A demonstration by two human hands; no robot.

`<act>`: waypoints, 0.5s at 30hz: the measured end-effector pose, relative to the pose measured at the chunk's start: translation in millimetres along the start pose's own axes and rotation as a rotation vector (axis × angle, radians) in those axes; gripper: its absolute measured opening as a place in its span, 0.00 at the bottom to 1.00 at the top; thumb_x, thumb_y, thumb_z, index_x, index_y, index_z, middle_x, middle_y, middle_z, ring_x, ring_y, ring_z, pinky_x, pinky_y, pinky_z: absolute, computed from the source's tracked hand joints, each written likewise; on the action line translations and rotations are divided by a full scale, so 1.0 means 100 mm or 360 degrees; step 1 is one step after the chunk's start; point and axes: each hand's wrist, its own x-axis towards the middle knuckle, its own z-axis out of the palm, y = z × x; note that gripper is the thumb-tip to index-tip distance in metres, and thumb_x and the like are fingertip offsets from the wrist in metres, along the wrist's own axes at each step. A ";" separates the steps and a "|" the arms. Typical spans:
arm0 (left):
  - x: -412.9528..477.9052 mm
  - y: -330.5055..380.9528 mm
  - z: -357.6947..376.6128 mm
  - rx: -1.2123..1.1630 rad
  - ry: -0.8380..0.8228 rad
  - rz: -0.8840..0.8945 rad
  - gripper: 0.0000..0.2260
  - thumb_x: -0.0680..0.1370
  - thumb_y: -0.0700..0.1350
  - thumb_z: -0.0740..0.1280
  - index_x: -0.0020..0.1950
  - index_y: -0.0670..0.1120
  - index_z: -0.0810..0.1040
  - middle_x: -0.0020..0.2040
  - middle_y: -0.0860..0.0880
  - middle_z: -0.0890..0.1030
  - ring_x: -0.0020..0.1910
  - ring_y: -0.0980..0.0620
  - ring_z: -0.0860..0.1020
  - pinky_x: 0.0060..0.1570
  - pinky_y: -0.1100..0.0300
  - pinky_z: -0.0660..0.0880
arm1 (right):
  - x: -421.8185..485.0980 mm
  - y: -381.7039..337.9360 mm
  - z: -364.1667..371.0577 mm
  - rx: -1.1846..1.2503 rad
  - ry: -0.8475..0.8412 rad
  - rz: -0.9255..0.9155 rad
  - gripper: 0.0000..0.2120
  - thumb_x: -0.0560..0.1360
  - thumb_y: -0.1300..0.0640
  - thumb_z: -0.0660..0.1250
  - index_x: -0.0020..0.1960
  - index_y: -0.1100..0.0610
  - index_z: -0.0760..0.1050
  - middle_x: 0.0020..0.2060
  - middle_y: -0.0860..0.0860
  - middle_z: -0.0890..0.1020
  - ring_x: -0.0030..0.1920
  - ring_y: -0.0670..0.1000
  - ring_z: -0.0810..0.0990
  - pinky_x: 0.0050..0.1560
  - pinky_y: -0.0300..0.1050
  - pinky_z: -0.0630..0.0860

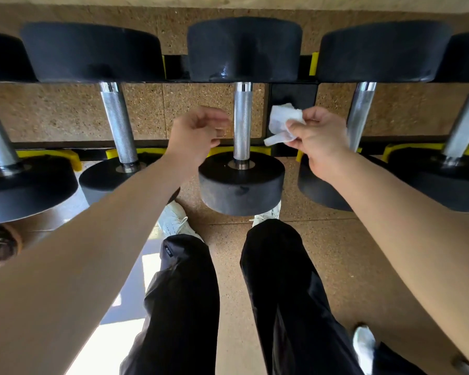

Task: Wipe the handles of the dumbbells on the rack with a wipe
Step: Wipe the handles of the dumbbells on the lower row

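White and crumpled, the wipe [282,123] sits just to the right of the middle handle [242,120]. It is close to the handle but does not touch it. The right hand [320,142] holds the wipe. Its thumb and first fingers pinch the wipe's edge, and the other fingers curl in behind. The rest of the wipe sticks out from the fingers toward the middle handle.

The left hand [198,133] is just to the left of the middle handle. Its fingers are loosely curled and hold nothing. The hand is a bit blurry, so I cannot tell if the fingertips touch the metal.

The middle handle is a shiny grey bar, rough along most of its length. It joins two round black weights, a far one [244,50] and a near one [241,182]. Yellow rests [263,150] on the black rack peek out beside the near weight.

Left of the middle handle are two more grey bars [118,123], each with black weights. Right of it are two more [466,123], and the right hand hides part of the closer one.

Nearer than the middle handle are the person's black trousers [184,307] and white shoes [173,220], standing on a speckled brown floor [322,253].
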 end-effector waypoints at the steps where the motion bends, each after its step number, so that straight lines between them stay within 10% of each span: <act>1: 0.07 -0.02 0.01 -0.0011 -0.0026 -0.0028 0.18 0.78 0.27 0.61 0.53 0.48 0.81 0.50 0.51 0.85 0.47 0.55 0.83 0.46 0.63 0.79 | 0.06 0.01 0.03 -0.0034 -0.0011 0.0016 0.07 0.75 0.66 0.72 0.47 0.56 0.77 0.53 0.57 0.82 0.51 0.55 0.85 0.43 0.45 0.84; 9: 0.48 -0.06 0.08 0.0480 -0.0421 -0.0017 0.37 0.72 0.27 0.66 0.74 0.57 0.70 0.71 0.51 0.76 0.63 0.49 0.79 0.64 0.49 0.76 | 0.32 -0.12 0.50 -0.0224 -0.0454 0.0208 0.09 0.76 0.67 0.70 0.52 0.56 0.81 0.48 0.55 0.85 0.47 0.53 0.85 0.43 0.42 0.82; 15: 0.47 -0.01 -0.03 0.0934 -0.0367 0.0153 0.15 0.77 0.45 0.74 0.63 0.44 0.81 0.54 0.50 0.82 0.54 0.51 0.79 0.50 0.60 0.74 | 0.32 -0.15 0.51 -0.0464 -0.0532 0.0125 0.10 0.73 0.71 0.72 0.48 0.58 0.81 0.45 0.55 0.84 0.45 0.53 0.86 0.43 0.43 0.84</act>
